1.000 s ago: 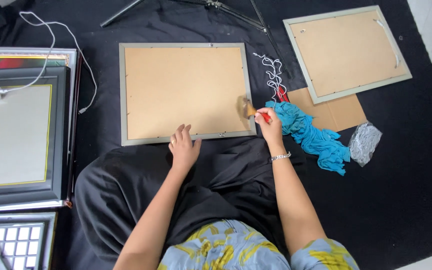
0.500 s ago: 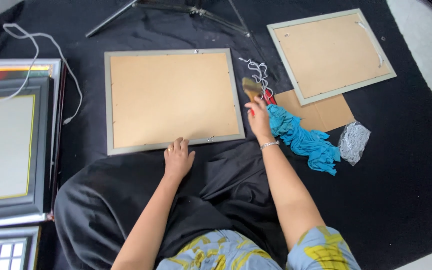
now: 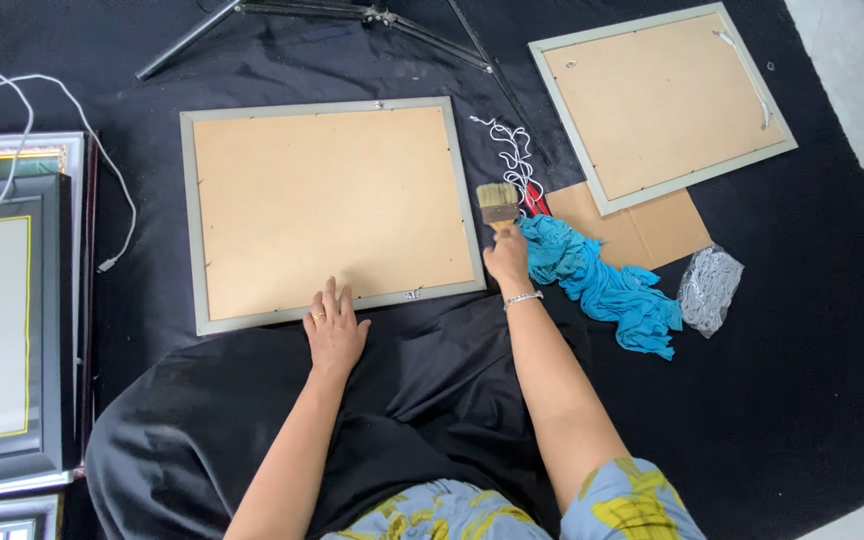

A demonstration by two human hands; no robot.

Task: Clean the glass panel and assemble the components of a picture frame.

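A picture frame [image 3: 327, 210] lies face down on black cloth, its brown backing board up and its rim grey. My left hand [image 3: 334, 330] rests flat on the frame's near edge, fingers spread, a ring on one finger. My right hand [image 3: 507, 262] is closed on the handle of a flat paintbrush [image 3: 498, 203], bristles pointing away from me, just off the frame's right edge. A bracelet sits on that wrist. A crumpled blue cloth [image 3: 602, 285] lies right beside the right hand.
A second face-down frame [image 3: 662, 105] lies at the far right over a brown board [image 3: 642, 230]. White string [image 3: 510, 155], a clear plastic bag [image 3: 709, 288], tripod legs [image 3: 352, 20], stacked dark frames [image 3: 2, 320] at left, and a white cable [image 3: 47, 130].
My right hand has slid from over the frame's right edge to just beside it, still holding the brush. My left hand stays on the near edge. The view has shifted.
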